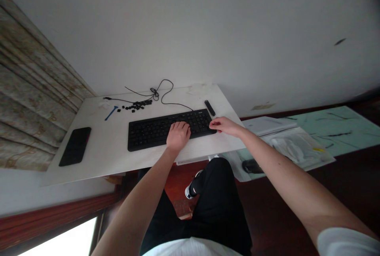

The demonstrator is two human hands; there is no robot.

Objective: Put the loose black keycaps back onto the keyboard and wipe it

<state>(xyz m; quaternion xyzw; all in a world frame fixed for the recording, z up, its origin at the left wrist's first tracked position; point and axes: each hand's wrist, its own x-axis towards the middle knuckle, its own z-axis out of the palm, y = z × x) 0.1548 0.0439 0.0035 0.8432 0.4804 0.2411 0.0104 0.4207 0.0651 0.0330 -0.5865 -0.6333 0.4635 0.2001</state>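
A black keyboard [154,130] lies on a white table [113,157], its cable [166,95] looping toward the wall. My left hand [178,135] rests on the keyboard's right half with its fingers curled down onto the keys. My right hand [224,125] is at the keyboard's right end, fingers bent and pinched against the edge. Whether either hand holds a key is too small to tell. A pile of several loose black keycaps [136,105] lies behind the keyboard, with a blue tool [111,112] to its left.
A black phone [75,145] lies at the table's left. A small black bar-shaped object [209,107] sits behind the keyboard's right end. Papers and a plastic sleeve [292,145] lie on the floor to the right. A curtain [26,101] hangs at left.
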